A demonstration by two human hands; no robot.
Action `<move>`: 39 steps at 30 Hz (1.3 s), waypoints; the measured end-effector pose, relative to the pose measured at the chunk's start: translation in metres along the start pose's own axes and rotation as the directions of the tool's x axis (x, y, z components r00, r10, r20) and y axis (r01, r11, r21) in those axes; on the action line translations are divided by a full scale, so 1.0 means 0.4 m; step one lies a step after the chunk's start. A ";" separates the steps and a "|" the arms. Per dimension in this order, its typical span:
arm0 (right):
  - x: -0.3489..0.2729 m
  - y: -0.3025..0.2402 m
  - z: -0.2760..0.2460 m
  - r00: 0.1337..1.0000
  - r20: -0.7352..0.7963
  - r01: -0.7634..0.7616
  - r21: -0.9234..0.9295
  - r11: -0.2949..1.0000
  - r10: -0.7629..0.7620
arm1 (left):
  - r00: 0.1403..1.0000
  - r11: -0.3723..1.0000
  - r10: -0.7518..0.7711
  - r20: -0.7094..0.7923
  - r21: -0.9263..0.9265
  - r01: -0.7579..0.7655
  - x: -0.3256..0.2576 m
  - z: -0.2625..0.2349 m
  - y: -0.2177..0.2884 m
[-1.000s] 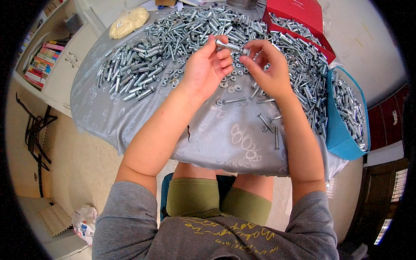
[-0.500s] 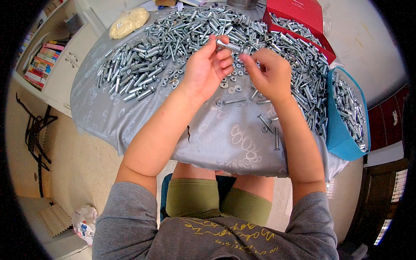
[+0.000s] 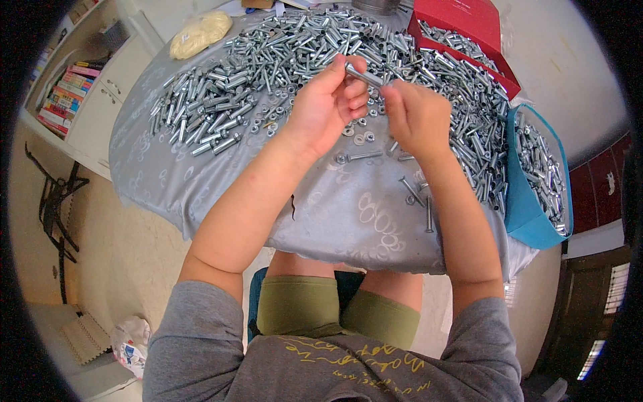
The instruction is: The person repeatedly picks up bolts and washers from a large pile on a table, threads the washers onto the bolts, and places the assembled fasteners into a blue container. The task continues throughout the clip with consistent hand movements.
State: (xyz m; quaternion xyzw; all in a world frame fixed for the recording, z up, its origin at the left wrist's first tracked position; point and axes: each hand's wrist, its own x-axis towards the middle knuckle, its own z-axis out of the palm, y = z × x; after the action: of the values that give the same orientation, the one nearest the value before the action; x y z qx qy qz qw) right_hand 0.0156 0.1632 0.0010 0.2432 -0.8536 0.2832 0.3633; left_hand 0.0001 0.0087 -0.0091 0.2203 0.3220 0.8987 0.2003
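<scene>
A shiny silver sleeve anchor bolt is held up slantwise over the table. My left hand pinches its upper left end between thumb and fingers, the other fingers loosely curled. At its lower right end, my right hand has its thumb and curled fingers closed; the back of the hand hides part of that grip. Below the hands lie loose washers, nuts and a bolt with a nut and washer. A few thin bolts rest by my right forearm.
A large heap of bolts and sleeves covers the far part of the grey-clothed table. Assembled anchors lie at left. A red box and a blue fabric bin hold hardware at right. A pale yellow bag sits far left.
Both hands and the anchor bolt have shifted slightly to the right. The right hand has turned a little, its thumb now more upright, and more of the bolt shows between the hands.
</scene>
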 end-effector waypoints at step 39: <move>0.047 0.060 -0.046 0.705 -0.145 -0.345 0.785 0.514 0.695 | 0.960 0.987 -0.029 -0.280 0.146 0.072 -0.001 0.016 0.001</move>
State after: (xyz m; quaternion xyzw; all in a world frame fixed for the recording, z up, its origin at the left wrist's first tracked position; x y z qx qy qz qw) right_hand -0.0021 0.1888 0.0184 0.0148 -0.6008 0.7330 0.3186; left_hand 0.0038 0.0113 -0.0044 0.0989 0.4211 0.8875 0.1587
